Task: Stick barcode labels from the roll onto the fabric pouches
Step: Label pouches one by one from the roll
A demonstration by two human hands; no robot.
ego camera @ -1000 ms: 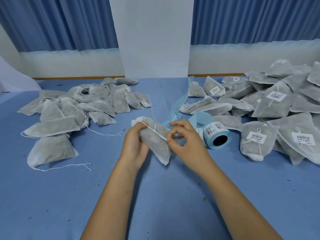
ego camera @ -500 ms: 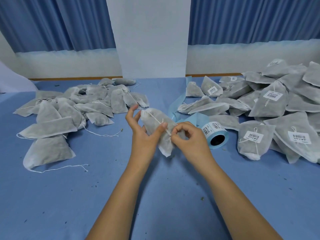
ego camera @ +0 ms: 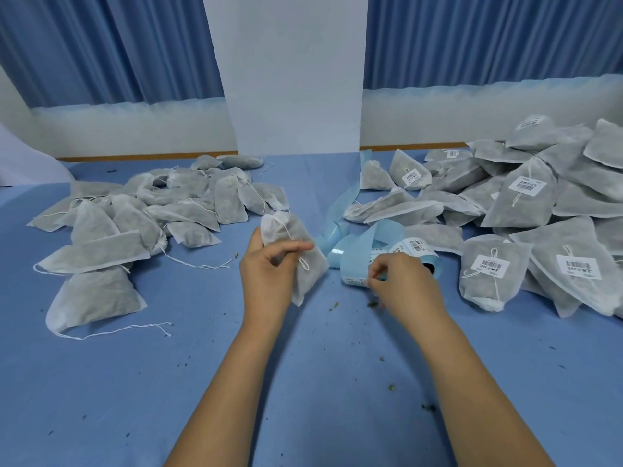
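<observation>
- Left grip (ego camera: 266, 271) is curled round an unlabelled pouch (ego camera: 308, 274), held just left of the label roll (ego camera: 416, 252); right grip (ego camera: 401, 284) pinches the roll's loose end, apparently at a label.
- Right of the roll lies a heap of labelled pouches (ego camera: 526, 197); left of it a bare heap (ego camera: 161, 210) waits, so roughly half seems left to do.
- Pouches look soft, grey, non-woven, lumpy, drawstring-tied; glossy blue backing strip (ego camera: 340, 203) trails behind the roll over the blue cloth counter (ego camera: 303, 382).

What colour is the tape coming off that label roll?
The backing strip is light blue; head view.
</observation>
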